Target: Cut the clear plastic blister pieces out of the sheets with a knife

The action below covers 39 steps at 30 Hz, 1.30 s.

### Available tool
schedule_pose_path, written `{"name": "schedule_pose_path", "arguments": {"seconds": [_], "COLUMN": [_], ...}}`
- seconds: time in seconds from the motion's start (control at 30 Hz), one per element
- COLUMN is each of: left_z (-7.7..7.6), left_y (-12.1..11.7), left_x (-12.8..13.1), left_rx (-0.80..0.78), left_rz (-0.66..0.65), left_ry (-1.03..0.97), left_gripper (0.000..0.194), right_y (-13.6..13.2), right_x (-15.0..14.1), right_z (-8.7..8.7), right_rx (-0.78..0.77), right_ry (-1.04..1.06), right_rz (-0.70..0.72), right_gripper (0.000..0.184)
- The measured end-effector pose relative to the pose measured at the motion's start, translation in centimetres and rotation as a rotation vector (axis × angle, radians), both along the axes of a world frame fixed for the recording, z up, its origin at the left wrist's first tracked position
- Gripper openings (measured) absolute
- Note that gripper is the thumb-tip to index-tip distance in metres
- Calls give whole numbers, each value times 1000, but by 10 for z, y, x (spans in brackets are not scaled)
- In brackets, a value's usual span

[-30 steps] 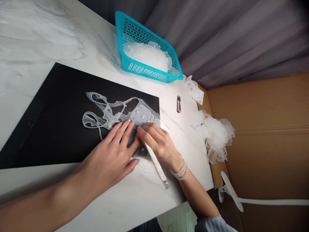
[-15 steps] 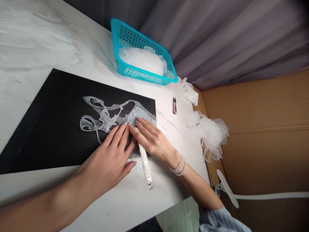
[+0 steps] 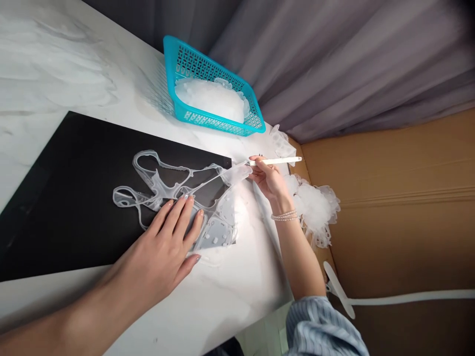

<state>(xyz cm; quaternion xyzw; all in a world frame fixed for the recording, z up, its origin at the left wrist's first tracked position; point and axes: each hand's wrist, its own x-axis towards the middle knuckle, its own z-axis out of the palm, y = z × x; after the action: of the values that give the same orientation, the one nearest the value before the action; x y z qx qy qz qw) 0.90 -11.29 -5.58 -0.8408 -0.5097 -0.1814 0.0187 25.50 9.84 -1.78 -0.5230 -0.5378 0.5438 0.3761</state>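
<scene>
Hands: apart, the left hand low on the work and the right hand out past its far edge, with a stretch of sheet between them.

Left hand: the left hand (image 3: pixel 161 244) sits at 8 o'clock, lying flat with fingers spread, pressing down on the sheet and not gripping anything.

Right hand: the right hand (image 3: pixel 269 180) sits at 3 o'clock, raised off the desk, its fingers (image 3: pixel 259 167) pinching a white stick (image 3: pixel 276 160) that points toward 3 o'clock. A pearl bracelet (image 3: pixel 284 215) circles the wrist, and a blue striped sleeve (image 3: pixel 319 326) shows at 5 o'clock.

Work: a translucent moulded sheet (image 3: pixel 174 185) lies across a black mat (image 3: pixel 55 207), from 9 o'clock to the centre. Its thin, looping strands run to a flap that lifts toward the right fingertips. Its square-studded panel (image 3: pixel 215 235) sits under and beside the left hand.

Desk: the white marble desk (image 3: pixel 48 64) carries the mat.

Basket: a turquoise plastic basket (image 3: pixel 174 64) stands at 11 o'clock, holding a heap of clear material (image 3: pixel 210 101).

Beyond: loose white scraps (image 3: pixel 315 207) lie at 3 o'clock, just past the right hand, against a cardboard sheet (image 3: pixel 389 207). A grey curtain (image 3: pixel 334 64) hangs at 1 o'clock.
</scene>
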Motion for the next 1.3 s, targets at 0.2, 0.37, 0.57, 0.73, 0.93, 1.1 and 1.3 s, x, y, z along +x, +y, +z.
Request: {"name": "schedule_pose_path", "arguments": {"seconds": [0.2, 0.37, 0.57, 0.73, 0.93, 1.1, 1.3], "left_z": [-3, 18, 70, 65, 49, 52, 51], "left_y": [-1, 7, 47, 75, 72, 69, 66], "left_x": [0, -9, -10, 9, 15, 12, 12], "left_rx": [-7, -135, -1029, -1429, -1331, -1325, -1299], "left_rz": [-12, -40, 272, 409, 370, 386, 317], "left_ry": [-2, -167, -1232, -2026, -1910, -1813, -1667], "left_gripper": [75, 62, 64, 45, 13, 17, 27], "right_y": [17, -15, -82, -109, -105, -85, -81], "right_x": [5, -21, -57, -61, -38, -34, -50], "right_z": [1, 32, 75, 91, 90, 66, 63], "right_rx": [-80, -2, 359, 397, 233, 156, 94], "right_ry": [91, 56, -320, -366, -212, -186, -249], "right_rz": [-61, 61, 356, 641, 621, 377, 455], "right_gripper": [11, 18, 29, 26, 24, 30, 33]}}
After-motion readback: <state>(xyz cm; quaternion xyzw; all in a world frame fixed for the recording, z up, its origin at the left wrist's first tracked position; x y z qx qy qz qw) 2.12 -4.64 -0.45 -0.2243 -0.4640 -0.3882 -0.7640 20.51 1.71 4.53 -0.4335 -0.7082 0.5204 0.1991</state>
